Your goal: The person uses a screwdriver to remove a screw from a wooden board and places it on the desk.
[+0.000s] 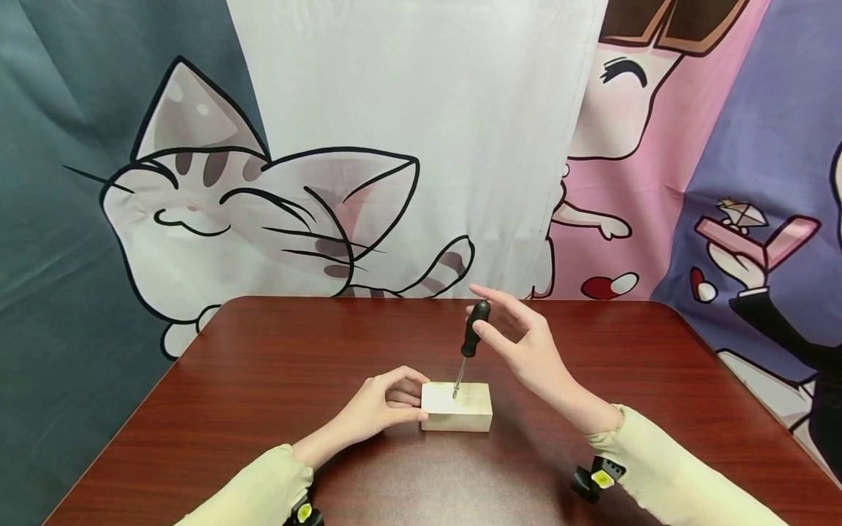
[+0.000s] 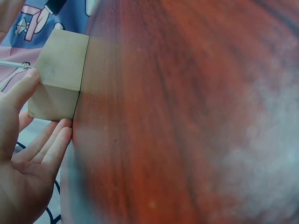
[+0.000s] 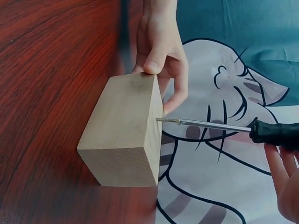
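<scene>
A pale wooden block (image 1: 457, 416) lies on the table. At its left end my left hand (image 1: 384, 405) grips it, thumb on the near side and fingers at the far corner. A screw (image 3: 168, 120) stands partly sunk in the block's top face. The tip of a screwdriver (image 1: 476, 330) with a black handle and metal shaft meets the screw head, the tool leaning slightly right in the head view. My right hand (image 1: 526, 343) holds the handle between thumb and fingers, the index finger stretched past its top. In the right wrist view, part of this hand is cut off.
The reddish-brown wooden table (image 1: 276, 365) stretches around the block. Behind its far edge hangs a cloth (image 1: 421, 88) printed with a cartoon cat and figures. Each wrist wears a black camera mount (image 1: 598, 478).
</scene>
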Action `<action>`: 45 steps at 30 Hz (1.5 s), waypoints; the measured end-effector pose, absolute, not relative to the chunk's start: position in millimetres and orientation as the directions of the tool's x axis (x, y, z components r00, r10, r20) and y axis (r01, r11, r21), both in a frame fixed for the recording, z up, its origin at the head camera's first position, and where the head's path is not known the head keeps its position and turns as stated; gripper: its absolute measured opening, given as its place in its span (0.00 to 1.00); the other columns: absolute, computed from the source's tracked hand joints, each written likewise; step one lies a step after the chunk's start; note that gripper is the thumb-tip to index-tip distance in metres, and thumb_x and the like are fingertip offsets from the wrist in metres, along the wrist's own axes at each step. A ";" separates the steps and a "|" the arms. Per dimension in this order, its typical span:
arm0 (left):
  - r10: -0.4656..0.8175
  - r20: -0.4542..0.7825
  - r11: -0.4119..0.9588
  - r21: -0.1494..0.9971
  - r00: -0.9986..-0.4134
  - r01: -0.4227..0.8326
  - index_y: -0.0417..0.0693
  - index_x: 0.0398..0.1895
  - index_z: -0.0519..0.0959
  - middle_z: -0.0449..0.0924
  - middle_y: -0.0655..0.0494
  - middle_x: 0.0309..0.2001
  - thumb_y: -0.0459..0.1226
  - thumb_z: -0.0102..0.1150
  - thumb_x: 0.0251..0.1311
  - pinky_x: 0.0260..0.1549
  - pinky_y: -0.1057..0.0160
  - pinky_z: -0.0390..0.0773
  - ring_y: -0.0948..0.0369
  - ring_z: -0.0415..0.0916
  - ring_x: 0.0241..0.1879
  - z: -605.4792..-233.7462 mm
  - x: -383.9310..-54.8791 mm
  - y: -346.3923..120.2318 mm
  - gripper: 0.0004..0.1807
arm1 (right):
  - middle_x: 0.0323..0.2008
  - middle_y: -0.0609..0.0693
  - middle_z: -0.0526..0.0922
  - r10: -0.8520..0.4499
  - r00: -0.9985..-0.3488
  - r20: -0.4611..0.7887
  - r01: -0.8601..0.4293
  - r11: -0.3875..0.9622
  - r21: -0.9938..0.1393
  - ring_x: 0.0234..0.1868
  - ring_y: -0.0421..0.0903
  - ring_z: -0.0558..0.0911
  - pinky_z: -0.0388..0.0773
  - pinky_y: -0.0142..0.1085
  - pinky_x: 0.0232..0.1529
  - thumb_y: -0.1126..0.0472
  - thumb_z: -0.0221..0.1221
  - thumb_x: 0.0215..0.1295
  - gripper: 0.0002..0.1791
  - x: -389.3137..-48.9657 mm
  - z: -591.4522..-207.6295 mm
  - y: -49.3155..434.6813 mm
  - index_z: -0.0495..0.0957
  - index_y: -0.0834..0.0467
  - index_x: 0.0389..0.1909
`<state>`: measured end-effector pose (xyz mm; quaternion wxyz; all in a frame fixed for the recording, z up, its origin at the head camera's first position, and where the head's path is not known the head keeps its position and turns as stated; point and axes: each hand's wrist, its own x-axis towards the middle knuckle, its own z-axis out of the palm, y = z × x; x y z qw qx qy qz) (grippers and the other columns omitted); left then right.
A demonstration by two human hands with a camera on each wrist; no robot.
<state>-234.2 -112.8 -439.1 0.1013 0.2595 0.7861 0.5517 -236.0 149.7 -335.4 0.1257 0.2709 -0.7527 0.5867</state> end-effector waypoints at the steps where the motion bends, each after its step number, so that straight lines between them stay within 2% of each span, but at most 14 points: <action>1: 0.518 0.125 0.255 0.922 -0.846 0.292 0.54 0.54 0.77 0.85 0.48 0.46 0.39 0.74 0.52 0.45 0.69 0.86 0.61 0.86 0.44 -439.0 -234.0 -112.8 0.25 | 0.49 0.47 0.85 -0.269 -0.814 0.514 -0.564 0.154 -0.812 0.51 0.40 0.85 0.83 0.29 0.54 0.64 0.62 0.68 0.25 -236.0 -335.7 149.3 0.72 0.47 0.65; 4: 0.517 0.121 0.253 0.924 -0.847 0.286 0.54 0.54 0.77 0.85 0.48 0.46 0.39 0.74 0.52 0.46 0.68 0.86 0.61 0.86 0.44 -438.9 -233.8 -112.7 0.25 | 0.49 0.54 0.84 -0.292 -0.792 0.536 -0.585 0.113 -0.803 0.51 0.41 0.86 0.83 0.30 0.53 0.67 0.58 0.70 0.23 -237.2 -337.2 147.6 0.70 0.54 0.64; 7: 0.521 0.123 0.250 0.924 -0.845 0.289 0.54 0.54 0.77 0.85 0.47 0.46 0.39 0.74 0.53 0.46 0.68 0.86 0.61 0.86 0.44 -439.0 -233.6 -112.9 0.25 | 0.49 0.57 0.83 -0.289 -0.786 0.547 -0.591 0.091 -0.802 0.50 0.41 0.86 0.83 0.31 0.52 0.68 0.55 0.71 0.19 -239.1 -339.6 145.6 0.70 0.58 0.61; 9: 0.522 0.122 0.248 0.925 -0.844 0.287 0.54 0.54 0.77 0.85 0.48 0.47 0.39 0.74 0.53 0.46 0.68 0.86 0.62 0.86 0.44 -439.3 -233.5 -113.0 0.25 | 0.49 0.54 0.83 -0.267 -0.797 0.541 -0.581 0.097 -0.808 0.49 0.41 0.85 0.84 0.30 0.51 0.68 0.57 0.70 0.18 -239.9 -340.9 143.7 0.71 0.58 0.60; 13: 0.522 0.124 0.246 0.925 -0.844 0.288 0.54 0.54 0.77 0.84 0.47 0.47 0.40 0.74 0.53 0.46 0.68 0.86 0.62 0.86 0.44 -439.4 -233.7 -113.2 0.25 | 0.43 0.47 0.83 -0.213 -0.824 0.525 -0.556 0.129 -0.821 0.37 0.44 0.86 0.85 0.33 0.42 0.67 0.63 0.66 0.20 -239.8 -341.6 140.6 0.75 0.55 0.57; 16: 0.520 0.122 0.247 0.926 -0.845 0.285 0.55 0.55 0.77 0.84 0.48 0.47 0.40 0.74 0.53 0.46 0.68 0.86 0.62 0.86 0.44 -439.3 -233.8 -113.3 0.25 | 0.38 0.47 0.82 -0.196 -0.834 0.516 -0.545 0.141 -0.827 0.30 0.46 0.85 0.85 0.34 0.37 0.67 0.65 0.63 0.20 -239.0 -340.0 140.1 0.76 0.55 0.56; 24: 0.521 0.122 0.250 0.924 -0.845 0.288 0.55 0.54 0.77 0.84 0.49 0.47 0.39 0.74 0.53 0.46 0.68 0.85 0.62 0.86 0.44 -438.8 -233.6 -113.6 0.25 | 0.36 0.51 0.83 -0.220 -0.832 0.509 -0.543 0.138 -0.829 0.35 0.42 0.84 0.83 0.30 0.40 0.65 0.64 0.64 0.20 -237.7 -337.2 143.2 0.76 0.59 0.57; 29: 0.516 0.115 0.257 0.924 -0.849 0.282 0.55 0.54 0.77 0.84 0.49 0.46 0.39 0.74 0.52 0.46 0.68 0.86 0.61 0.86 0.44 -438.9 -233.3 -113.5 0.25 | 0.42 0.49 0.86 -0.239 -0.832 0.500 -0.541 0.155 -0.827 0.44 0.41 0.86 0.84 0.31 0.47 0.65 0.63 0.66 0.21 -237.5 -337.1 144.9 0.76 0.52 0.60; 34: 0.514 0.116 0.259 0.923 -0.850 0.283 0.55 0.54 0.77 0.84 0.49 0.46 0.39 0.74 0.52 0.46 0.68 0.86 0.61 0.86 0.44 -439.1 -233.4 -113.3 0.25 | 0.48 0.49 0.86 -0.262 -0.814 0.518 -0.567 0.162 -0.808 0.49 0.40 0.86 0.83 0.29 0.50 0.65 0.61 0.68 0.24 -237.2 -338.7 145.4 0.73 0.47 0.64; 38: 0.515 0.118 0.256 0.924 -0.849 0.284 0.55 0.54 0.77 0.84 0.49 0.46 0.40 0.74 0.52 0.46 0.68 0.86 0.61 0.86 0.44 -438.8 -233.4 -113.1 0.25 | 0.48 0.49 0.86 -0.283 -0.787 0.548 -0.596 0.122 -0.794 0.50 0.45 0.86 0.82 0.29 0.52 0.68 0.56 0.71 0.23 -238.5 -340.5 144.8 0.71 0.52 0.64; 42: 0.516 0.118 0.252 0.926 -0.849 0.282 0.55 0.54 0.77 0.84 0.49 0.47 0.40 0.74 0.53 0.46 0.68 0.86 0.60 0.86 0.44 -438.5 -233.3 -113.1 0.25 | 0.48 0.46 0.84 -0.271 -0.796 0.541 -0.583 0.102 -0.806 0.50 0.44 0.85 0.83 0.29 0.51 0.68 0.56 0.71 0.19 -239.0 -342.2 142.9 0.72 0.57 0.61; 45: 0.517 0.116 0.247 0.929 -0.848 0.277 0.55 0.54 0.77 0.84 0.48 0.47 0.40 0.74 0.52 0.46 0.68 0.85 0.60 0.86 0.45 -438.0 -232.8 -113.0 0.25 | 0.45 0.45 0.82 -0.233 -0.818 0.526 -0.562 0.127 -0.818 0.41 0.41 0.85 0.84 0.30 0.42 0.67 0.61 0.67 0.19 -237.1 -342.6 141.4 0.74 0.57 0.58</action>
